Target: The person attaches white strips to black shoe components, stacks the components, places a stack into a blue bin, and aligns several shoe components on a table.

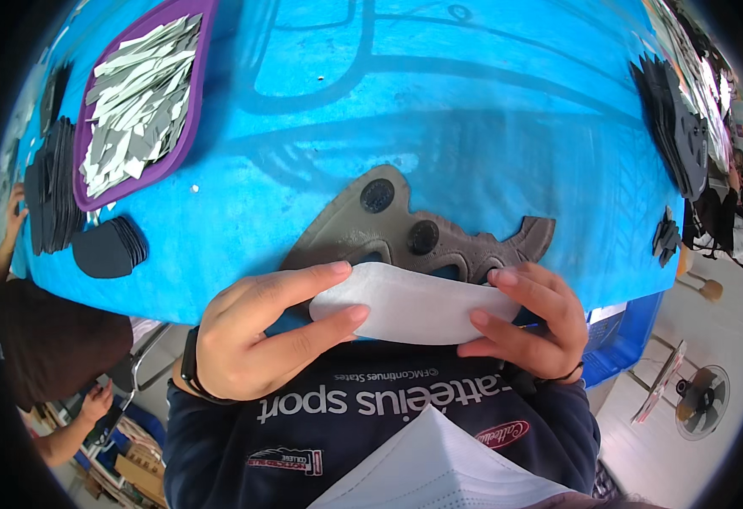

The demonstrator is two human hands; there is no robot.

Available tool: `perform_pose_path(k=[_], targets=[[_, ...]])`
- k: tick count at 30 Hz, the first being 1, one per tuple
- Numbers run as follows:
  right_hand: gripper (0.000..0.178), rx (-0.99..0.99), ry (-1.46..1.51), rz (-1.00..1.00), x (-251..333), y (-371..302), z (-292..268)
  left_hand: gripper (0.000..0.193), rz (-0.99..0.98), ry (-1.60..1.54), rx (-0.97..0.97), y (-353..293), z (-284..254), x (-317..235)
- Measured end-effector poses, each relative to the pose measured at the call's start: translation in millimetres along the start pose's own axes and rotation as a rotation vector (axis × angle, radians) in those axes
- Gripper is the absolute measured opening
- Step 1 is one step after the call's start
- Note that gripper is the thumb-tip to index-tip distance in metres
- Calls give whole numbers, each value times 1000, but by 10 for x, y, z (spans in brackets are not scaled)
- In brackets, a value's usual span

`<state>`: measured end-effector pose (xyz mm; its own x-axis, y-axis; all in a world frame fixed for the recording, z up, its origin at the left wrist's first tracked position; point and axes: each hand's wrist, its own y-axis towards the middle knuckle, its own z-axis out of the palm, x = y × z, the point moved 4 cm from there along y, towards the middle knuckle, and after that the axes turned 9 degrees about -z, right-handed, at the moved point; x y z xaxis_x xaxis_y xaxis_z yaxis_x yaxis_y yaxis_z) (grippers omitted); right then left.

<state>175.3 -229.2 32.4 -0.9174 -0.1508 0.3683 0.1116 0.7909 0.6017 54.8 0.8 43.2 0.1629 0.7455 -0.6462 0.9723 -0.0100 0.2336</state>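
Thin white rounded sheet (414,305) pinched at opposite ends by left hand (248,339) and right hand (545,327), just below frame centre.

Smooth, matt white piece (414,305); plastic tray (205,51).

white lettering (361,400), red oval badge (503,434), dark sweatshirt (219,433)

Left hand (248,339): we pinch the white piece (414,305), left end
Right hand (550,327): its right end
Grey part (391,229): just beyond, perhaps touching
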Motion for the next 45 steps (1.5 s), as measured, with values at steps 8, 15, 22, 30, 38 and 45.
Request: perform_pose_path(k=[8,15,22,30,38,45], targets=[[30,29,20,67,-80,-65,-13,32,-79,-65,5,56,83,108],[31,47,-43,110,-92,-24,35,33,-107,-34,32,52,121,111],[31,69,-59,128,-104,-57,8,35,-108,26,51,93,154,73],[38,44,-59,119,-133,-110,9,32,-72,113,36,135,181,4],[33,121,-95,127,-125,-208,1,35,-72,152,85,30,205,17],[51,16,-417,171,105,-155,-452,63,69,185,118,0,326,-136]])
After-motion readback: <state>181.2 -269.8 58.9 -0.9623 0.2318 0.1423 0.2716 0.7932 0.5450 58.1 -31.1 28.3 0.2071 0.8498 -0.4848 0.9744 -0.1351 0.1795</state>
